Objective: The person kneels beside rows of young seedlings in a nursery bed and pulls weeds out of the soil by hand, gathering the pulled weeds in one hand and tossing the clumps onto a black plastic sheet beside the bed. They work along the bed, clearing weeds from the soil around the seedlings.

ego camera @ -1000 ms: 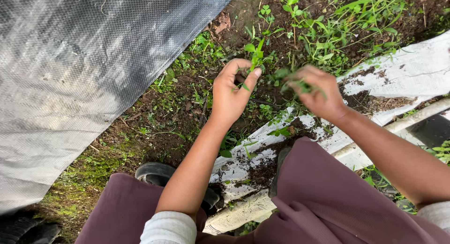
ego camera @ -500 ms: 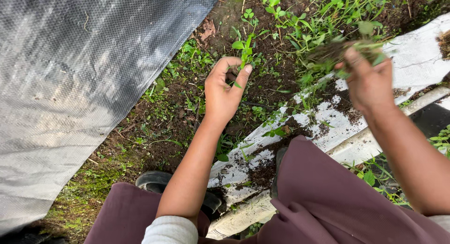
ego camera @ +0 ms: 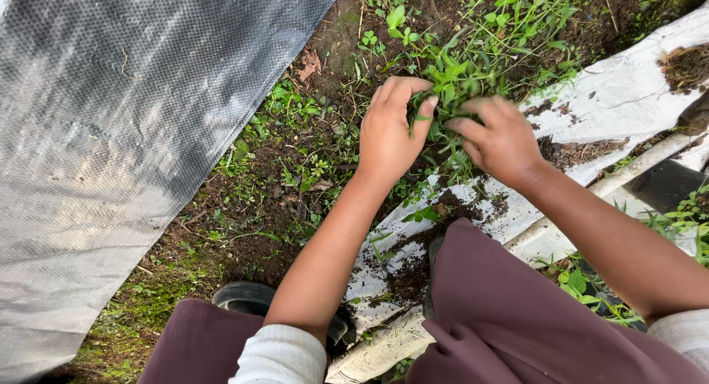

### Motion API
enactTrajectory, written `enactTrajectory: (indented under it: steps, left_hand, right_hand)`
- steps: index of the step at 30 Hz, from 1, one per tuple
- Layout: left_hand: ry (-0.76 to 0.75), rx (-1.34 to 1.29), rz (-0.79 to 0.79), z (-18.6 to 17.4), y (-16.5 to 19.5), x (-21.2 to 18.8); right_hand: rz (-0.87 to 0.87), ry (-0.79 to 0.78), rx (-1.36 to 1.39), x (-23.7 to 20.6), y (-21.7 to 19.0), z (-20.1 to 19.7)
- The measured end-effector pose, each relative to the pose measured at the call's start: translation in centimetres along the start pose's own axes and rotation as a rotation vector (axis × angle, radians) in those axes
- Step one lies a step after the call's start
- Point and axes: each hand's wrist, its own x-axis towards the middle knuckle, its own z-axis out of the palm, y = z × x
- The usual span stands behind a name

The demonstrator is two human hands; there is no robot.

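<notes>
Weed clump (ego camera: 449, 85): a tuft of narrow green leaves rooted in dark soil (ego camera: 244, 229), top centre of the head view, between the person's two hands. Its stems run roughly away from the person, leaf tips pointing toward the upper edge of the frame; the base is hidden behind the fingers.

Setting is outdoors, bare damp ground with scattered small weeds and patches of moss (ego camera: 140, 303). A grey woven ground sheet (ego camera: 111, 118) covers the left side, its edge running diagonally from top centre to lower left. A white, dirt-spattered plastic strip (ego camera: 613, 96) runs diagonally from upper right toward the bottom centre, with clods of earth on it.

Left hand (ego camera: 388, 136): palm turned toward the clump, fingers curled, thumb pressed against a stem at the tuft's left side, pinching it against the fingers. Right hand (ego camera: 502, 140): back of hand up, fingers bent and closed into the leaves on the tuft's right side; fingertips buried in foliage, so the exact grip cannot be told.

The person squats, maroon trousers (ego camera: 509, 317) and white sleeve cuffs (ego camera: 281, 354) at the bottom, a dark shoe (ego camera: 244, 299) on the soil.
</notes>
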Motion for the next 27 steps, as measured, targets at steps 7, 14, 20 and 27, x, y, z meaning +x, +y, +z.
enactTrajectory:
  steps: [7,14,20,27]
  left_hand:
    - [0.007,0.048,-0.015,0.2,0.2,0.5]
    - [-0.127,0.297,0.142,0.5,-1.1,0.6]
    - [-0.009,0.238,0.154,1.8,-2.7,1.0]
    - [0.082,-0.224,-0.046,2.0,-4.7,1.4]
  right_hand:
    - [0.165,0.034,0.275,-1.2,1.3,1.4]
    - [0.220,0.068,0.546,-2.1,2.8,2.9]
    - [0.763,0.236,1.015,-2.7,6.2,3.2]
    - [0.806,0.389,1.467,-3.1,6.7,2.7]
